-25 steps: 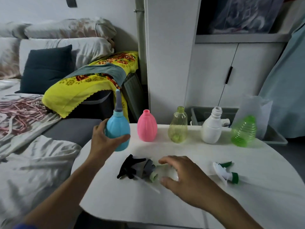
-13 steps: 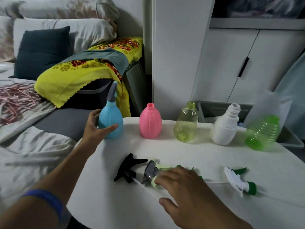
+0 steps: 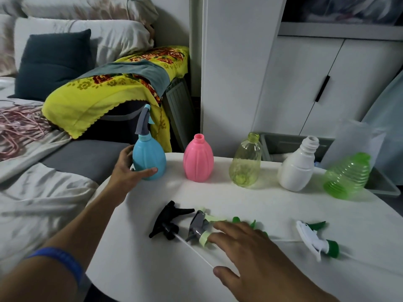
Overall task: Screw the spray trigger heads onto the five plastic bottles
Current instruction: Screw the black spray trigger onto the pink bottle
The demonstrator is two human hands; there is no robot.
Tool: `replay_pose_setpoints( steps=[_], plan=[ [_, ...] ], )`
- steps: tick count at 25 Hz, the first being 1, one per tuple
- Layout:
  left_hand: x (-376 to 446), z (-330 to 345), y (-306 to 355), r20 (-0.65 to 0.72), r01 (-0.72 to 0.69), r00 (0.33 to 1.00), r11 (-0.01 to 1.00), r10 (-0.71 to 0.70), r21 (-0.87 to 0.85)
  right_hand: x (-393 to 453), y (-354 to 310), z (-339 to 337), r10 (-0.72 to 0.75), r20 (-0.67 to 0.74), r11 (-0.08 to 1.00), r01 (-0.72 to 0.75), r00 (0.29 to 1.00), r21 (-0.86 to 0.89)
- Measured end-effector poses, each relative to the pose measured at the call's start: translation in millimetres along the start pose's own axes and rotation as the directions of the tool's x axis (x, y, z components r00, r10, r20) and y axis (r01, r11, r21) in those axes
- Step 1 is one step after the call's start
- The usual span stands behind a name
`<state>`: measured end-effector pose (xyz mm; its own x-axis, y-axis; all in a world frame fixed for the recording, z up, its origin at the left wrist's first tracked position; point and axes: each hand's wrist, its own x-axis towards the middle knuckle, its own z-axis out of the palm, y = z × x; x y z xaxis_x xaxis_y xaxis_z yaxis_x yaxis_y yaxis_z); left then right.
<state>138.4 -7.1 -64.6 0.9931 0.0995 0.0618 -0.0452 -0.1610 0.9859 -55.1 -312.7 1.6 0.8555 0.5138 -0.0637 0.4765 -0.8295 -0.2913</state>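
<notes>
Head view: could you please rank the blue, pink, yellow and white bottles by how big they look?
1. Blue bottle, taller with its trigger head on.
2. Pink bottle, yellow bottle and white bottle: too alike to rank.

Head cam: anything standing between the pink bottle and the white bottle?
Yes, in the head view: the clear yellow-green bottle stands alone between the pink bottle and the white bottle, uncapped.

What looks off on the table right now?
Nothing spilled or broken. The green bottle at the far right appears to lean left, possibly from lens distortion; the other four stand upright. Loose trigger heads lie on their sides.
</notes>
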Motion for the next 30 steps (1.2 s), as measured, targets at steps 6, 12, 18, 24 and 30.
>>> replay_pose_setpoints(
  steps=[6, 12, 18, 24, 30],
  plan=[
    [-46, -30, 7, -0.171, 0.233, 0.960, 0.971, -0.223, 0.042, 6, -16, -11, 0.003, -0.058, 1.000, -0.003, 0.998, -0.001],
    [-98, -26, 44, -0.151, 0.153, 0.984, 0.885, -0.095, 0.440, 15, -35, -7, -0.011, -0.036, 1.000, 0.011, 0.999, 0.004],
    [-130, 21, 72, 0.515, -0.355, 0.849, 0.600, -0.114, 0.717, 11, -36, -14, 0.038, -0.045, 0.996, -0.034, 0.998, 0.087],
    [-130, 41, 60, 0.550, -0.398, 0.810, 0.497, -0.203, 0.771, 8, -34, -23, 0.110, -0.058, 0.965, -0.093, 0.992, 0.245],
    [-124, 46, 61, 0.523, -0.373, 0.828, 0.500, -0.200, 0.782, -1, -28, -28, 0.182, -0.067, 0.947, -0.157, 0.981, 0.281]
  ],
)
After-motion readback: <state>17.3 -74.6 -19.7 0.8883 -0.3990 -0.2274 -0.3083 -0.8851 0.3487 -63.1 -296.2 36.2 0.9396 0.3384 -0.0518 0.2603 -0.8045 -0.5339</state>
